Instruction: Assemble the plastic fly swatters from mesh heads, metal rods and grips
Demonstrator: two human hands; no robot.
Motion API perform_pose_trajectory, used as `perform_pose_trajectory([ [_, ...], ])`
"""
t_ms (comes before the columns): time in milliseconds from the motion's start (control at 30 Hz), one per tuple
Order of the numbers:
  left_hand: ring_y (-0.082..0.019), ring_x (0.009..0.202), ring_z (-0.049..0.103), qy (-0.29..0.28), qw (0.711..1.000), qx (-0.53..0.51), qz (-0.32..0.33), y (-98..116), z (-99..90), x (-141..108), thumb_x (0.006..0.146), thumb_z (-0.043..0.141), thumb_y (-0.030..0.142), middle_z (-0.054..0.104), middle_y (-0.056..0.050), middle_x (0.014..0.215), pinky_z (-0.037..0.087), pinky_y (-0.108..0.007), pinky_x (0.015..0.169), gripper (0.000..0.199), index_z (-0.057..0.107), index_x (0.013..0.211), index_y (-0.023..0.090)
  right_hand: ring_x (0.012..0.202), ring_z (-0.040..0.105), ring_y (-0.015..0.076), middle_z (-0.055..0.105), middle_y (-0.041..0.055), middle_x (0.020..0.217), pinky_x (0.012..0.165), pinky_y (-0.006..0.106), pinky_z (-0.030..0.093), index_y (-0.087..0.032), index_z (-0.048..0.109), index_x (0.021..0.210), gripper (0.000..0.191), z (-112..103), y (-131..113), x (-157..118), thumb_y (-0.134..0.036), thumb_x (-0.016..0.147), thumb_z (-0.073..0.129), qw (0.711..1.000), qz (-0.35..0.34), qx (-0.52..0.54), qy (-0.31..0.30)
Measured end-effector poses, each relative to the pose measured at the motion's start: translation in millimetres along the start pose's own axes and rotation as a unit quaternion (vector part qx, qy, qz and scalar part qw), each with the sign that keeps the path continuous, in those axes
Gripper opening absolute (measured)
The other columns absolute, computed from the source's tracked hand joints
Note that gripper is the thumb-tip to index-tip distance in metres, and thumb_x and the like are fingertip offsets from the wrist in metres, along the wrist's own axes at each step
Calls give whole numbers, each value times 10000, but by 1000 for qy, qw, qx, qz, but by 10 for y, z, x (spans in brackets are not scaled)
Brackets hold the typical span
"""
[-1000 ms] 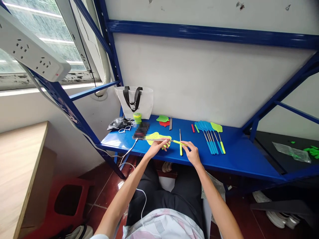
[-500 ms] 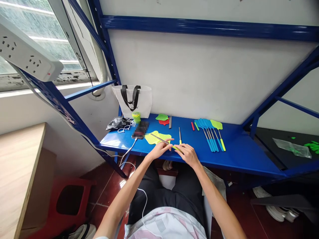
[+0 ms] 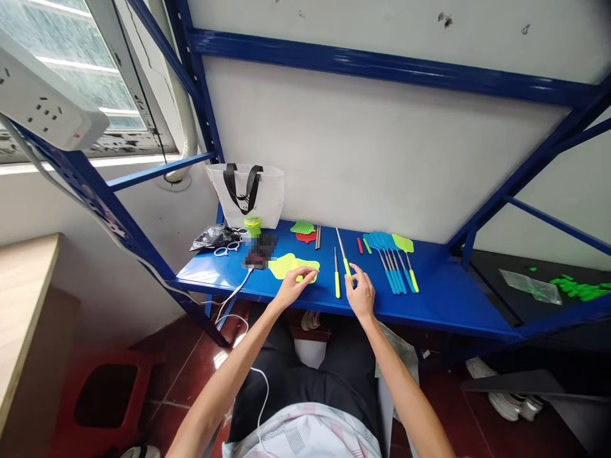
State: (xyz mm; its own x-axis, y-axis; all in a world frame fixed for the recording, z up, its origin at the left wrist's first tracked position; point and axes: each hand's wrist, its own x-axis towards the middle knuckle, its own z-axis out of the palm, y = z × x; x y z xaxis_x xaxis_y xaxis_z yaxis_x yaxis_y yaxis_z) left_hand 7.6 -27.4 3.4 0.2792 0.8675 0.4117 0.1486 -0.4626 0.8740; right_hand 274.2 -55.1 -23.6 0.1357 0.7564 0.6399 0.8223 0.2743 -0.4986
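Left hand lies over a yellow-green mesh swatter head, its fingertips loosely curled on the mesh at 1 o'clock from the palm, resting rather than gripping. Right hand holds a narrow pinch on a steel rod with a yellow-green grip, the rod tilting toward 11 o'clock. A second rod lies just beside it at 9 o'clock, on the blue steel shelf, in easy reach. At 2 o'clock, blue swatters lie side by side, heads together, apparently grouped so that like parts stay with like. Further off at 11 o'clock, I see a white tote bag and a green spool, both clear of the working space.
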Motion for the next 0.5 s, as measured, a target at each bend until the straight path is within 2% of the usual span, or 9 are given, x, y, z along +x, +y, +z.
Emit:
perform_pose_trajectory([
  [133,-317,1190,706,13,984,167,55,-82,-115,68,1138,610,454,799,-110,1218,543,-463,1063,323,801,1297,248,824,728,266,760,84,878,710,347,548,-223,774,1408,426,14,5,-18,-376,1117,504,998,-1,-32,-47],
  [200,-350,1291,665,13,966,255,52,-143,-164,76,1129,612,394,764,-126,1304,493,-519,1146,307,784,1340,254,802,730,256,771,85,875,666,330,519,-233,797,1360,403,14,-11,-23,-333,1090,514,997,-12,-46,-64],
  [267,-368,1321,650,1,950,310,34,-205,-191,66,1115,642,383,752,-131,1331,461,-557,1181,275,803,1296,253,777,733,247,786,79,868,633,319,492,-246,806,1328,393,8,-35,-23,-298,1063,520,995,-29,-52,-76],
  [400,-356,1264,686,-22,943,331,21,-265,-180,26,1113,685,458,782,-112,1261,435,-578,1214,270,865,1122,257,727,739,231,807,57,846,615,310,467,-265,816,1257,353,-24,-100,-22,-302,1056,527,991,-54,-34,-114],
  [500,-349,1325,677,-28,940,336,43,-259,-150,2,1138,638,463,779,-106,1329,366,-602,1301,307,880,1233,299,677,726,219,779,34,777,607,305,450,-265,812,1258,352,-39,-138,-24,-380,1103,518,988,-56,-9,-141],
])
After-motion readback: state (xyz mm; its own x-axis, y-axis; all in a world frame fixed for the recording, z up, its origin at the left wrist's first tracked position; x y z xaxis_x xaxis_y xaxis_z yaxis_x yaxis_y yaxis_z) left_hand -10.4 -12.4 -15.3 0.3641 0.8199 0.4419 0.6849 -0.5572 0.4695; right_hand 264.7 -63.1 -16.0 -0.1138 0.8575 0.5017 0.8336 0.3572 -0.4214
